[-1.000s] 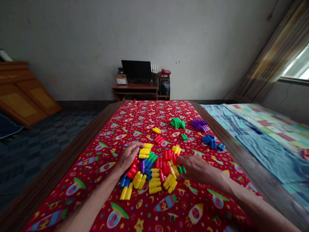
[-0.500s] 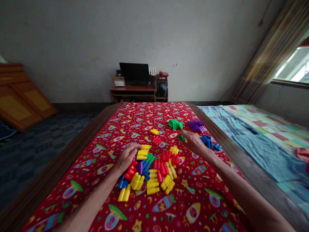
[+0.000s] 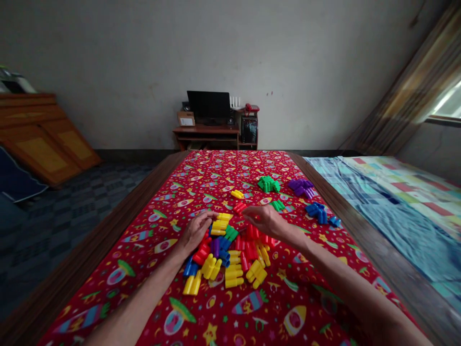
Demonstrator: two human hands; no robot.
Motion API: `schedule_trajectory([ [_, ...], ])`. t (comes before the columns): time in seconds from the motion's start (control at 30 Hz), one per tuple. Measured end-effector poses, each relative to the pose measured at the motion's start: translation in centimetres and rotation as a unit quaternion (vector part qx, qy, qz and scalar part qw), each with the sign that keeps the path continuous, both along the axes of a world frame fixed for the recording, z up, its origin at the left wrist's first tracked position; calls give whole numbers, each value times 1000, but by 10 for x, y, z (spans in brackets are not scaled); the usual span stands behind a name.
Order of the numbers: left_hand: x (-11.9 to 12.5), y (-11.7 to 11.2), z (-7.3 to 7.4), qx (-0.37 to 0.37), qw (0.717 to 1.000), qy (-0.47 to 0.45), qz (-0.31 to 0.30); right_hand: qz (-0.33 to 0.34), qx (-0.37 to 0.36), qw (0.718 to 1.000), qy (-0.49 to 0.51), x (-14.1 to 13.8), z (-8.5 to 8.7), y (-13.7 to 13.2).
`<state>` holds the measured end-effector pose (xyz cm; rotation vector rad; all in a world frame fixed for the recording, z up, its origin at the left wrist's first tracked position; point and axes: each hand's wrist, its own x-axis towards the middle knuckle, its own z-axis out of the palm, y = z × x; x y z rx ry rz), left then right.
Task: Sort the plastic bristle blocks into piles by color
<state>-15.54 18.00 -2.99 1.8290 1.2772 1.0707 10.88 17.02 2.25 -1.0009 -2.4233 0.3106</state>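
A heap of plastic blocks [image 3: 230, 252] in yellow, red, blue, green and purple lies on the red patterned cloth [image 3: 216, 307] in front of me. My left hand [image 3: 196, 230] rests on the heap's left side, fingers curled against a yellow block [image 3: 219, 225]. My right hand [image 3: 264, 220] hovers over the heap's far side, palm down, fingers loosely bent, with nothing visible in it. Sorted groups lie farther off: green blocks [image 3: 268, 184], purple blocks [image 3: 301, 187], blue blocks [image 3: 319, 212], a small green piece [image 3: 277, 205], a yellow block [image 3: 237, 194] and a red block [image 3: 239, 207].
The cloth covers a wooden table with bare edges [image 3: 108, 230] on both sides. A bed with a checked sheet [image 3: 389, 202] lies to the right. A desk with a monitor [image 3: 211, 108] stands at the far wall, and a wooden cabinet [image 3: 43, 139] is on the left.
My right hand took a green piece from the heap, set it down near the green and blue groups, then came back over the heap. My left hand stayed put.
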Motion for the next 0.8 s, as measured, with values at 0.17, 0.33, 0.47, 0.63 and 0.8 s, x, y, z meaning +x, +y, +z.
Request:
schedule_trajectory([
  [0.17,-1,-1,1,-10,1000,21,20,50,-27,991,-124,-55,-12,-11],
  [0.33,-1,-1,1,16,999,32,13,38,-157,986,-48,-48,-14,-2],
  [0.47,-1,-3,1,53,998,-16,-1,-13,-178,983,47,-30,-6,7],
  [0.63,4,-9,6,104,990,45,-78,-7,-170,982,78,-28,-3,6],
  [0.8,8,-11,6,85,989,80,-94,-6,-124,990,59,-26,4,6],
])
